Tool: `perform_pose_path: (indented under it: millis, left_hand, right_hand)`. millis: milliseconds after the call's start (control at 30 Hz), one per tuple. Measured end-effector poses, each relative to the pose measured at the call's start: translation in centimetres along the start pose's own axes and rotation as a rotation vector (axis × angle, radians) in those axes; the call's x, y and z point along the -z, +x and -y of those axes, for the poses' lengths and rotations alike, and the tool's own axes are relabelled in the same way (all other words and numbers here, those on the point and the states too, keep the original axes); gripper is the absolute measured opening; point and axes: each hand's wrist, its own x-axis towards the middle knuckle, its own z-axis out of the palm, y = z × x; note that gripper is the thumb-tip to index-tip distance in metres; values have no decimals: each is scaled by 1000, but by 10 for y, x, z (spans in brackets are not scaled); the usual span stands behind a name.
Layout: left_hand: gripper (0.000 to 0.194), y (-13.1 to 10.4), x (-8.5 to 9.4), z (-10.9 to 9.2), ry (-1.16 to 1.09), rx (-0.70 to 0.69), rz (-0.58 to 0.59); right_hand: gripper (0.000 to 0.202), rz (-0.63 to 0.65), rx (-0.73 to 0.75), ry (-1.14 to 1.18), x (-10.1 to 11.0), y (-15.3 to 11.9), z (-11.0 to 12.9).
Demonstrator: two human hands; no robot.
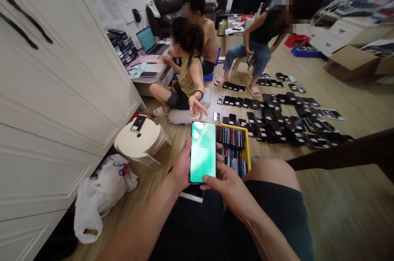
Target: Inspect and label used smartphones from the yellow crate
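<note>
A phone [203, 154] with a lit green screen stands upright between my two hands, a row of dots and a faint keypad on it. My left hand [184, 164] grips its left edge. Around its right side and lower corner is my right hand [224, 175], the thumb resting near the bottom of the screen. Below it, another phone [193, 193] lies on my lap, partly hidden by my hands. Just beyond, a yellow crate [248, 150] holds many phones standing on edge in rows.
A white stool [135, 140] with a dark phone on it and a white plastic bag [103, 191] are at the left. Many phones [271, 121] lie in rows on the floor. A seated person's hand [197, 106] reaches back near my phone. Two other people sit farther off.
</note>
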Motion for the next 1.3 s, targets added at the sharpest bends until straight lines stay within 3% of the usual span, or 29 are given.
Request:
perform_pose_path:
  millis: [167, 333, 533, 800, 1033, 1167, 1300]
  left_hand:
    - [89, 2, 1, -2, 30, 19, -51]
    - [87, 6, 4, -9, -15, -10, -33]
    - [89, 12, 20, -23, -61, -25, -67]
    - [89, 24, 40, -60, -75, -131, -158]
    - [68, 38, 88, -91, -26, -273, -245]
    - [58, 46, 128, -99, -30, -330, -341]
    - [61, 46, 177, -101, -82, -284, -492]
  right_hand:
    - [44, -78, -35, 188, -3, 5, 0]
    - [45, -11, -49, 252, 4, 11, 4]
    - [46, -17, -41, 98, 28, 21, 13]
    - [54, -101, -74, -189, 65, 45, 29]
    - [59, -284, -164, -236, 112, 72, 3]
    - [57, -278, -187, -387, 121, 81, -7]
    - [55, -230, -153, -599, 121, 85, -9]
